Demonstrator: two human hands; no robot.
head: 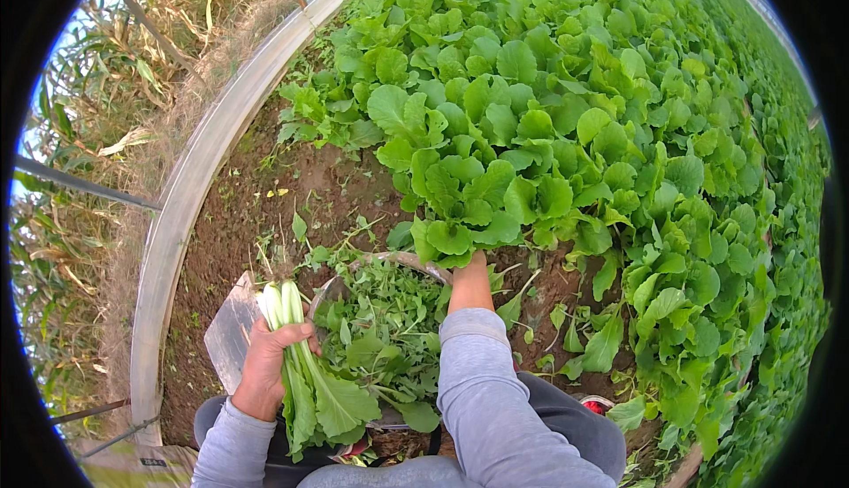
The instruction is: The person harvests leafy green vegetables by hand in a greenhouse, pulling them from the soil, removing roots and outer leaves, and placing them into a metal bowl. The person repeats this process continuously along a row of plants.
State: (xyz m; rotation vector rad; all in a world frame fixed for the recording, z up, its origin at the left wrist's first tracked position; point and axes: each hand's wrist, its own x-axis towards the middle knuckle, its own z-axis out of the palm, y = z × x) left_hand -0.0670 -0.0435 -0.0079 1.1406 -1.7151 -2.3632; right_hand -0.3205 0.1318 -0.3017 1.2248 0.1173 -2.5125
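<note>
My left hand is closed round a bunch of leafy greens, with the white stems and thin roots pointing up and the leaves hanging down. My right arm reaches forward into the edge of the planted leafy greens. Of my right hand only the wrist shows; leaves cover the fingers, so what they hold cannot be seen. Between my arms stands a round container heaped with loose green leaves and weeds.
A flat, pale board-like piece lies left of the container. Brown soil with scattered leaves borders the crop. A curved pale plastic edging runs along the left, with metal poles and dry corn plants beyond it.
</note>
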